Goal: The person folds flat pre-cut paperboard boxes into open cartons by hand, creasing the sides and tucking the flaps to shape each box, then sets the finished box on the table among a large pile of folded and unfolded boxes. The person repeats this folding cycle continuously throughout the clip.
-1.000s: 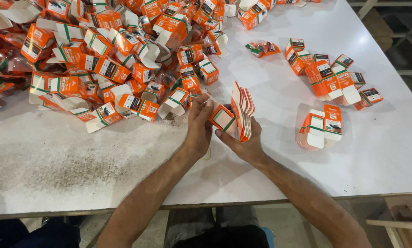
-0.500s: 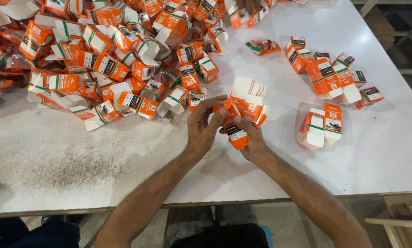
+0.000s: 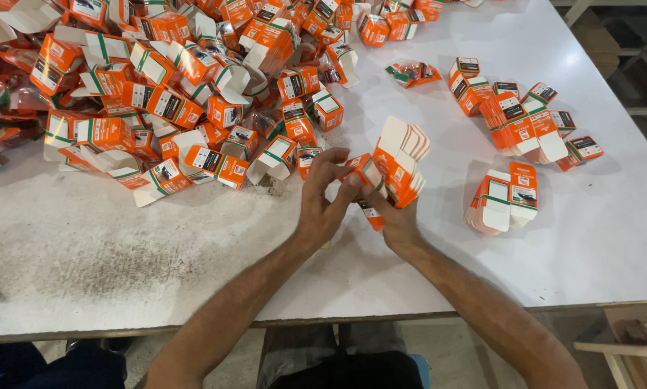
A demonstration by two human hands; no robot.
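A: Head view: what is held?

B: A fanned stack of flat orange cartons (image 3: 399,162) is gripped by the right hand (image 3: 395,220); one carton (image 3: 358,171) is pinched by the left hand (image 3: 323,198).

A: Progress?

B: Small stacks (image 3: 500,202) are laid right of the hands; a large heap of opened cartons (image 3: 172,86) is left beyond them.

A single head-worn camera looks steeply down from close above at the white counter (image 3: 482,252), with its near edge and the person's forearms filling the lower frame.
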